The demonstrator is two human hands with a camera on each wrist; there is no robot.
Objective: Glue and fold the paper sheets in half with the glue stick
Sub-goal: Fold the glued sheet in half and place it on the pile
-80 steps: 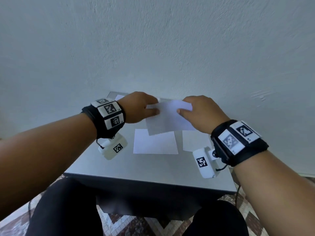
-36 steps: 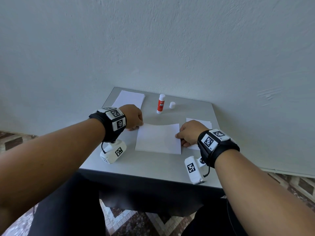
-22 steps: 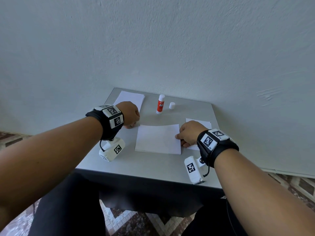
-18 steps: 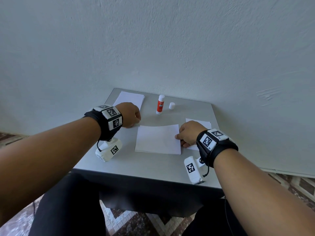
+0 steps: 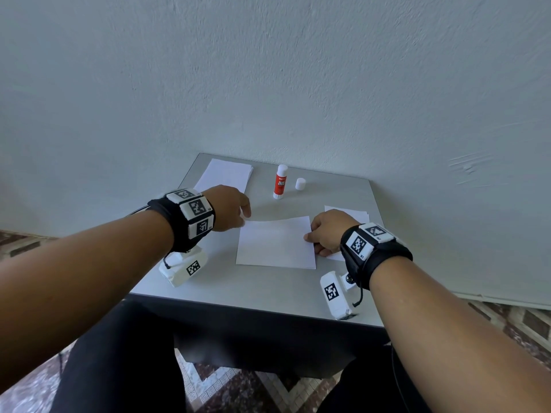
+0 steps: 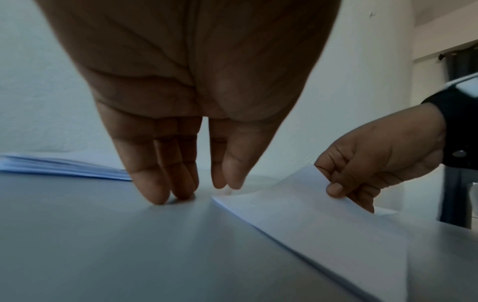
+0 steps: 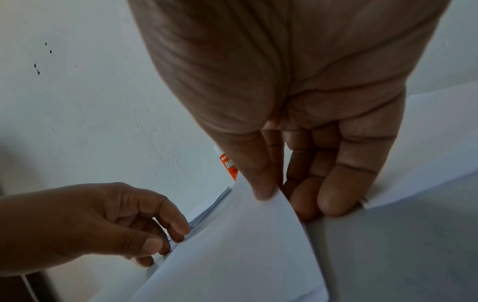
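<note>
Pinching the right edge of the paper sheet (image 5: pixel 275 244) between thumb and fingers, the right hand (image 5: pixel 326 231) lifts that edge slightly off the grey table (image 5: pixel 262 290); the right wrist view shows the thumb on top of the raised edge and the fingers curled beneath it. The rest of the sheet lies flat, stretching away from the grip toward the left hand (image 5: pixel 228 208). That hand holds nothing: its fingers (image 6: pixel 155 179) point down, loosely straight, with the tips touching the table just beside the sheet's far left corner, opposite the pinch. Whether a fingertip brushes the paper itself I cannot tell.

Beyond the grip, toward the wall, the glue stick (image 5: pixel 279 182) stands upright with its top uncovered, and its white cap (image 5: pixel 300 184) stands just beside it, apart from it. Directly under and behind the right hand lies a small pile of folded sheets (image 5: pixel 346 210), partly hidden by the knuckles. On the far side of the left hand, at the table's back left corner, rests a stack of flat paper (image 5: pixel 225 175). Both wrists wear black bands with white marker blocks.
</note>
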